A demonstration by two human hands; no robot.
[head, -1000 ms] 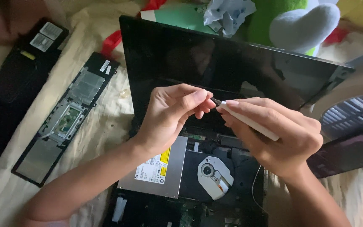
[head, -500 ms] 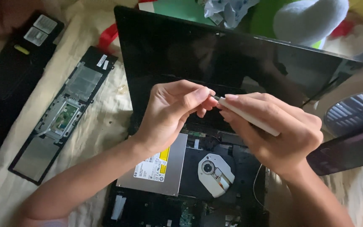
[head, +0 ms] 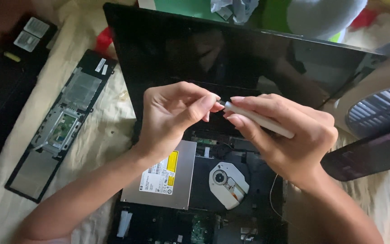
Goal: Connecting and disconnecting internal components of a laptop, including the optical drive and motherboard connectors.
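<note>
Left hand: my left hand [head: 172, 115] hangs over the middle of the opened laptop [head: 204, 190], fingers curled, thumb and forefinger pinched shut at the tip of the tool. I cannot tell whether a small part sits in that pinch.
Right hand: my right hand [head: 290, 135], at 3 o'clock from the left, is wrapped closed around a slim white tool [head: 258, 119], its tip pointing to 9 o'clock, touching the left fingertips.
Laptop: it lies at 6 o'clock in my view, its dark screen [head: 231, 58] tilted back toward 12.
Done so far: the top cover is off, and I judge the teardown well along. The silver optical drive [head: 165, 176] with its round hub [head: 226, 180] lies bare, circuit board showing at the near edge.
Removed parts: a palm-rest panel [head: 55, 131] lies on the cream cloth [head: 100, 135] at 9 o'clock; a black cover [head: 5, 77] at 10 o'clock.
Left to do: the drive, board and screen appear to be in place.
Surroundings: a dark slab [head: 371, 156] at 3 o'clock.
</note>
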